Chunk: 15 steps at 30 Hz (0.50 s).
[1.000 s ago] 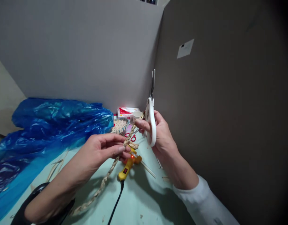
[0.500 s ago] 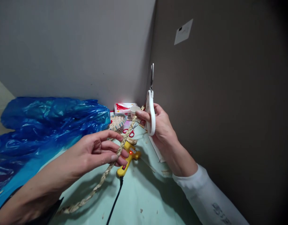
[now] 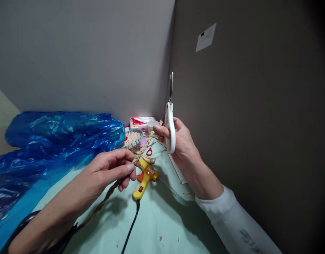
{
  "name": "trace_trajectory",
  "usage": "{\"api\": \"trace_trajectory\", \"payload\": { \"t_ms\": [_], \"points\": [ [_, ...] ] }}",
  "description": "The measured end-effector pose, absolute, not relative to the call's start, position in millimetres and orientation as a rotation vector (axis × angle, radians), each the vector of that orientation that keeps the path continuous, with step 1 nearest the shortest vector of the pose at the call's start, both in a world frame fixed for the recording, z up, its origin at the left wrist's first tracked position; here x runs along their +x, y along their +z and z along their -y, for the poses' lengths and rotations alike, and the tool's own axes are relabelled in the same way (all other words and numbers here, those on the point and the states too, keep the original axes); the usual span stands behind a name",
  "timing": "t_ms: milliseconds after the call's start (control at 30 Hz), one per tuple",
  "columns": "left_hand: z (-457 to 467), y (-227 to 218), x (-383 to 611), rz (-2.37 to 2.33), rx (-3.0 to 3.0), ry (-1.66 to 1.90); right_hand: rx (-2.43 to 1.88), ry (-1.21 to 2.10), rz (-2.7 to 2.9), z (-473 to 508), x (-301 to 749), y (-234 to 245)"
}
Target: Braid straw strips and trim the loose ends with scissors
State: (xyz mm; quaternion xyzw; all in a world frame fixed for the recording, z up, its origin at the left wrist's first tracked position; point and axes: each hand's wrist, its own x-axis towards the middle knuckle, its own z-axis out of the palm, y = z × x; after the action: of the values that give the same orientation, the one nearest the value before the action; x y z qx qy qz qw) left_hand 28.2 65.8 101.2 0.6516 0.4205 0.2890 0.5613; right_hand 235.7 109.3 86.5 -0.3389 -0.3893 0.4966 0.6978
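A braided straw rope (image 3: pixel 144 149) runs from my right fingertips down past my left hand toward the near left. My left hand (image 3: pixel 109 171) is closed, pinching the braid between thumb and fingers above the yellow glue gun (image 3: pixel 145 178). My right hand (image 3: pixel 179 141) grips white-handled scissors (image 3: pixel 170 127) with the blades pointing straight up, and its fingertips also hold the braid's far end.
A red light glows on the glue gun, whose black cord (image 3: pixel 130 227) trails toward me over the pale green table (image 3: pixel 165 225). A crumpled blue plastic bag (image 3: pixel 53 141) fills the left. A woven straw piece (image 3: pixel 132 138), small red scissors (image 3: pixel 149 151), a red-white packet (image 3: pixel 141 122) and a cup sit in the corner.
My left hand's fingers have closed from a loose hold to a pinch on the braid, slightly further along it. The right hand with the scissors has stayed where it was.
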Motion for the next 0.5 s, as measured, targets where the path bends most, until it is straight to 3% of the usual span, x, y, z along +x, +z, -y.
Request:
{"api": "trace_trajectory", "payload": {
  "t_ms": [500],
  "points": [
    [-63.6,111.3,33.5,-1.022,1.673,0.693,-0.726,1.112,0.857,-107.6,235.5,86.7]
  ]
}}
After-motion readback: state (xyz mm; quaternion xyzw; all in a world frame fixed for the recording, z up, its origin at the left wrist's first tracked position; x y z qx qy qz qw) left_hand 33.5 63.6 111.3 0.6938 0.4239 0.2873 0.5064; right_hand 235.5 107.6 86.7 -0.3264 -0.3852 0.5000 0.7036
